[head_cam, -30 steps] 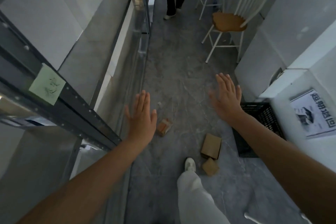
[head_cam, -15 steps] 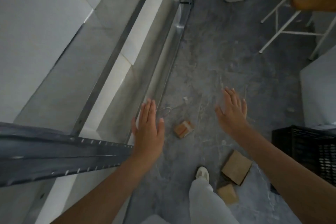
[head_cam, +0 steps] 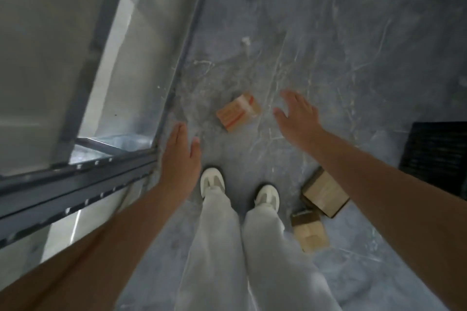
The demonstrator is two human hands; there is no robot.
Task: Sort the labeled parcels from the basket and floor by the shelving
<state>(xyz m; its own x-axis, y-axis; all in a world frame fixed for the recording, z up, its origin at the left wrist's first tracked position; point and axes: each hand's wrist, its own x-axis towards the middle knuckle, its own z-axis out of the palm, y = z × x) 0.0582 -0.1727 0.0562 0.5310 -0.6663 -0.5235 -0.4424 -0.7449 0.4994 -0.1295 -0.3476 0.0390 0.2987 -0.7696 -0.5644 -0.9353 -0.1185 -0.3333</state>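
Over the floor [head_cam: 328,33], left hand [head_cam: 180,156] and right hand [head_cam: 297,116] flat, empty; basket [head_cam: 434,156] half offscreen.

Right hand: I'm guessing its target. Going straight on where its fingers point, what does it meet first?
Probably bare floor: the right hand points just past the red-striped parcel, which lies to its left. Depth is unclear.

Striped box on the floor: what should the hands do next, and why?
Probably lower the right hand onto the striped box and pick it up. That hand and the left hand are open and empty; that box lies on the floor close beside the right hand, nearer than the two plain boxes.
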